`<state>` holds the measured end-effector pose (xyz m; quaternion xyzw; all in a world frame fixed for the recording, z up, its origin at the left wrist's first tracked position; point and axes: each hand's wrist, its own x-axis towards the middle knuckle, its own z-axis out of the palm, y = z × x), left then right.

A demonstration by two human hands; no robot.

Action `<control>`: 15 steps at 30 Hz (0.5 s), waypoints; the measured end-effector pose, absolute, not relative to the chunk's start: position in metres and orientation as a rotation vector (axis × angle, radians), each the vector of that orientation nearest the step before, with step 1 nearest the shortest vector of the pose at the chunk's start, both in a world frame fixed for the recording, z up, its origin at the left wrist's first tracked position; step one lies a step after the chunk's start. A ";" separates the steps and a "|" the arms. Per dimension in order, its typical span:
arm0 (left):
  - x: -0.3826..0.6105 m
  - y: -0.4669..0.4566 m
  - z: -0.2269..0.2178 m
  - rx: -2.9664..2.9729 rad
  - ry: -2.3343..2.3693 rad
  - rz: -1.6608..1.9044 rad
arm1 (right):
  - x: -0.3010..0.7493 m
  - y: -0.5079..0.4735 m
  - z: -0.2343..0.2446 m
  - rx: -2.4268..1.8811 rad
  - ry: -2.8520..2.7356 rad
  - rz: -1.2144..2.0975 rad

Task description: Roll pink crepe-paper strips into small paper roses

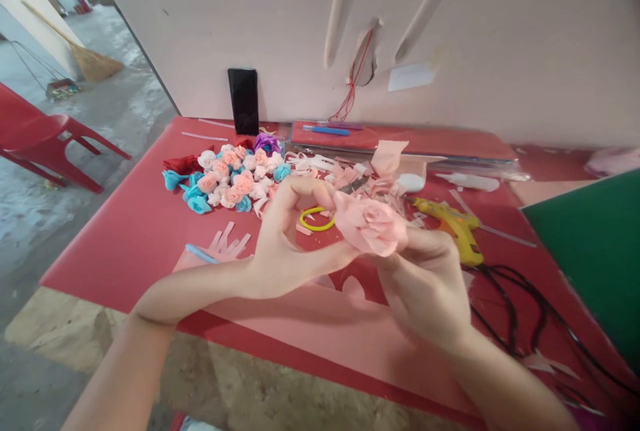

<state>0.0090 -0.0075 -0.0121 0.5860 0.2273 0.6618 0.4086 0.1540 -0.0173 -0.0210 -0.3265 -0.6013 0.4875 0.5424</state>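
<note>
A pink paper rose (pixel 373 223) is held above the red table (pixel 125 238) between both my hands. My left hand (pixel 287 238) pinches its left edge with thumb and forefinger curled round. My right hand (pixel 425 281) grips the flower from below and behind, fingers closed under it. A yellow ring (pixel 316 219) lies on the table just behind my left fingers. Pink paper sheet (pixel 320 324) lies under my wrists.
A heap of pink, white, blue and purple paper roses (pixel 233 178) sits at the back left. Pink paper scraps (pixel 370 174) lie behind the hands. A yellow glue gun (pixel 457 228) with black cable (pixel 520 324) lies right. Green sheet (pixel 595 244) far right. Black phone (pixel 244 101) leans on the wall. Red chair (pixel 45 141) left.
</note>
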 end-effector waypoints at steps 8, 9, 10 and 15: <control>0.003 -0.008 -0.009 1.594 0.552 1.633 | 0.155 -0.016 -0.022 -0.716 -1.426 1.231; 0.002 -0.009 -0.009 1.614 0.545 1.623 | 0.155 -0.017 -0.023 -0.719 -1.432 1.226; 0.002 -0.009 -0.008 1.629 0.534 1.617 | 0.156 -0.017 -0.023 -0.724 -1.438 1.218; 0.001 -0.009 -0.008 1.622 0.554 1.599 | 0.158 -0.018 -0.024 -0.754 -1.462 1.167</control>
